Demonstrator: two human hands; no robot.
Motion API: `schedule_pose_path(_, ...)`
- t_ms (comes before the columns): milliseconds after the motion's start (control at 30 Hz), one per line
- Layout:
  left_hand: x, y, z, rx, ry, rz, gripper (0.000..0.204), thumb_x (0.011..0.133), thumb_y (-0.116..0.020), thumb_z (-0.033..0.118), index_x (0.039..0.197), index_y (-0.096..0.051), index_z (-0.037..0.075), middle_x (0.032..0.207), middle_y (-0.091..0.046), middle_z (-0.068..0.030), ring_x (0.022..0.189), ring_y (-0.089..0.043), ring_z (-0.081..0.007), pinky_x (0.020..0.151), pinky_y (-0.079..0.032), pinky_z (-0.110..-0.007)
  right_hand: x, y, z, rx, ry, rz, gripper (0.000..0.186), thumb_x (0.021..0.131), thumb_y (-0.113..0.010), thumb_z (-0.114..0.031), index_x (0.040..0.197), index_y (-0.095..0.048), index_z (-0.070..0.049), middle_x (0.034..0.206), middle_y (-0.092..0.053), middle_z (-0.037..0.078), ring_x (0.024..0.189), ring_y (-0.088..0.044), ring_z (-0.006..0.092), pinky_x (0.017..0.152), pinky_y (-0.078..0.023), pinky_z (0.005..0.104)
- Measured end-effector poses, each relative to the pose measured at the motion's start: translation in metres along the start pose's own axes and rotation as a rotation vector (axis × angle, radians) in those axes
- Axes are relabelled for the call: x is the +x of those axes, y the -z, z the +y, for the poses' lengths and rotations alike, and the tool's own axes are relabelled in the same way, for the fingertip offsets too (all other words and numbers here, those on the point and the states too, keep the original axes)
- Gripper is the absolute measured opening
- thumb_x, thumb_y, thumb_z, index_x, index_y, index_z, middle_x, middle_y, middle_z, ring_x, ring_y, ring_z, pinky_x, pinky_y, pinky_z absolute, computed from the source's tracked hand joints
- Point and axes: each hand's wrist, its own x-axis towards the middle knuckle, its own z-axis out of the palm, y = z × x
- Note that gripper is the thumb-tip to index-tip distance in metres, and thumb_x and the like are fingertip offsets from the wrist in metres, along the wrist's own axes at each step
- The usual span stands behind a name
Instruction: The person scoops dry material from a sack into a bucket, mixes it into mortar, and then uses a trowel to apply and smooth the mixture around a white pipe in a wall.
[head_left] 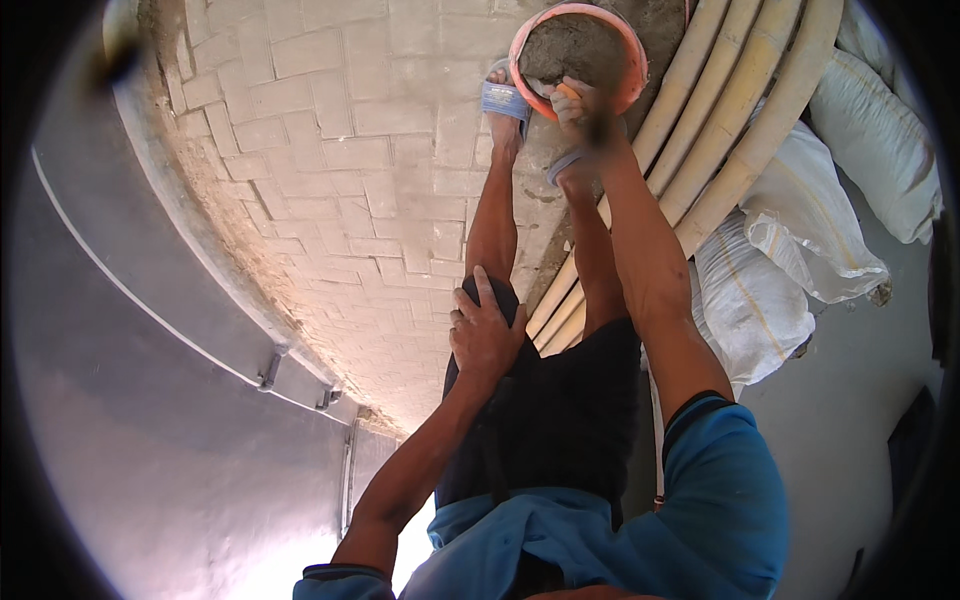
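At the bucket [638,73] by the sandals [505,100], right hand [571,109] grips the trowel [568,91] handle, best hold: mortar [575,46] inside looks heavy, clingy. Left hand [486,337] lies spread on the knee [505,296].

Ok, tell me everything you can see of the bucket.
The bucket is round and reddish-orange, plastic by its look, with a smeared rim. It stands upright on the ground, left of the poles, holding a grey-brown, muddy mix. The right hand's fingers, around an orange handle, are at its near edge; whether they or the left sandal touch it is unclear.
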Motion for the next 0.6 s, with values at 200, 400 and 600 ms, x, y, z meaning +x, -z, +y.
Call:
schedule_pose_path(200,-0.002,0.008,0.004,0.008,-0.005,0.011,0.095,0.090,-0.070,0.048,0.161,-0.021,0.008,0.136,-0.043,-0.0326,0.111,-0.059,-0.0514,0.089,-0.054,-0.058,0.007,-0.032,0.036,0.504,0.354,-0.384,0.041,0.105,-0.048,-0.016,0.129,-0.040,0.017,0.077,-0.046,0.004,0.053,-0.051,0.0084,0.043,-0.045,0.0208)
schedule_pose_path(400,-0.006,-0.003,0.005,0.001,0.006,0.029,0.095,0.090,-0.070,0.049,0.161,-0.021,0.009,0.135,-0.044,-0.0320,0.110,-0.060,-0.0505,0.089,-0.054,-0.057,-0.100,-0.064,0.055,0.017,0.332,-0.171,0.038,0.107,-0.046,-0.022,0.128,-0.049,0.009,0.075,-0.047,0.003,0.054,-0.052,0.0097,0.044,-0.046,0.0233)
schedule_pose_path(600,-0.008,-0.008,0.007,-0.005,0.021,0.010,0.096,0.089,-0.069,0.050,0.161,-0.021,0.008,0.134,-0.044,-0.0310,0.110,-0.060,-0.0491,0.090,-0.054,-0.057,-0.094,-0.092,0.026,-2.346,0.488,1.082,0.029,0.102,-0.052,-0.023,0.105,-0.067,0.002,0.088,-0.071,0.019,0.076,-0.074,0.0287,0.063,-0.059,0.0404)
